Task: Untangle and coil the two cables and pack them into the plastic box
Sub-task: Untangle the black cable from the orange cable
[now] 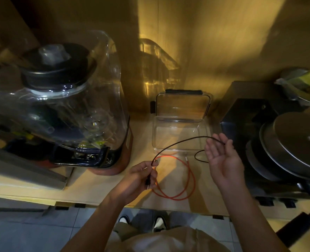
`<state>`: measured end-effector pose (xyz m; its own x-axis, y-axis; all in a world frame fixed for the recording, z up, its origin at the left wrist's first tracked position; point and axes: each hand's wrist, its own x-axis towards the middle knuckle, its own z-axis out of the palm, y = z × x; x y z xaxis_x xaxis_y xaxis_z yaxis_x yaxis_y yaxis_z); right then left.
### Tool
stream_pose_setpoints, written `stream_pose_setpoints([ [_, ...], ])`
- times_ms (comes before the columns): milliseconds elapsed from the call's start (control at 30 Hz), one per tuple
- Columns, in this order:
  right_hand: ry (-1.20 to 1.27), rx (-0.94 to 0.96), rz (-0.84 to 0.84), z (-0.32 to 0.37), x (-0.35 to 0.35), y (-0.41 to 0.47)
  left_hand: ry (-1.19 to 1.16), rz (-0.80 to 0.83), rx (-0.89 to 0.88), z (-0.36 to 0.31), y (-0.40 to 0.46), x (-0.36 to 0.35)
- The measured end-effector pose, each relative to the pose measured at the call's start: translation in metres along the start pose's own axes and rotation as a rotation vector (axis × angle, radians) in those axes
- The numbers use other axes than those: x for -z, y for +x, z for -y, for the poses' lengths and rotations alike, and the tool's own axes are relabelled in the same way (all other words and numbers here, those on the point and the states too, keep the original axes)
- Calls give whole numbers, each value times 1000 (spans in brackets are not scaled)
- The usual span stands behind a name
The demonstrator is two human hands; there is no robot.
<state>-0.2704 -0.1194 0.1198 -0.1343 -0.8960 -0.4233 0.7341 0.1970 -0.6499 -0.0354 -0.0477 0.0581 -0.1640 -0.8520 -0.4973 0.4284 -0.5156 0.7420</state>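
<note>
Cables are the subject of this procedure, and neither is packed yet: the black cable (179,142) spans the air between both hands, while the red cable (177,179) lies in a loose loop on the wooden counter (96,188), just in front of the plastic box (177,135). That box stands open and appears empty, its hinged lid (182,107) raised toward the wall. Judged from this layout, the two cables look largely separated (whether they still touch near the left hand cannot be determined), the black one is at the start of coiling, and the red one has not been coiled tight enough for packing; both remain to be placed in the box. Left hand (141,176): fingers curled together, pinching the black cable just below its plug end, which projects above the fingertips. Right hand (221,157): palm up and mostly spread, with the cable running between the raised thumb and a fingertip, a light pinch rather than a full grasp. Beyond that hand, the remaining black slack drops to the counter beside the box.
</note>
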Motion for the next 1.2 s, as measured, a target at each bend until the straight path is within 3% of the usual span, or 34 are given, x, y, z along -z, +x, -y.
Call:
stream_pose_setpoints([
  [133,-126,29,6,-5,2,-6,-201,38,38,-1,2,-1],
  [267,-176,15,17,-9,4,-10,-184,-14,55,2,3,-3],
  [433,-259,11,53,-16,9,-13,-121,-228,-21,9,4,-15],
  [633,-554,184,103,-29,19,-18,-306,-381,-79,12,3,-32],
  [800,-819,350,190,-37,30,-17,-425,-350,-122,6,5,-33],
  [967,-972,352,255,-43,36,-17,-634,-214,-98,-7,7,-33],
  [1100,-1135,343,391,-47,46,-23,-643,-137,-121,-18,4,-47],
  [1200,-1184,280,496,-53,44,-34,-509,-136,-159,-23,4,-56],
])
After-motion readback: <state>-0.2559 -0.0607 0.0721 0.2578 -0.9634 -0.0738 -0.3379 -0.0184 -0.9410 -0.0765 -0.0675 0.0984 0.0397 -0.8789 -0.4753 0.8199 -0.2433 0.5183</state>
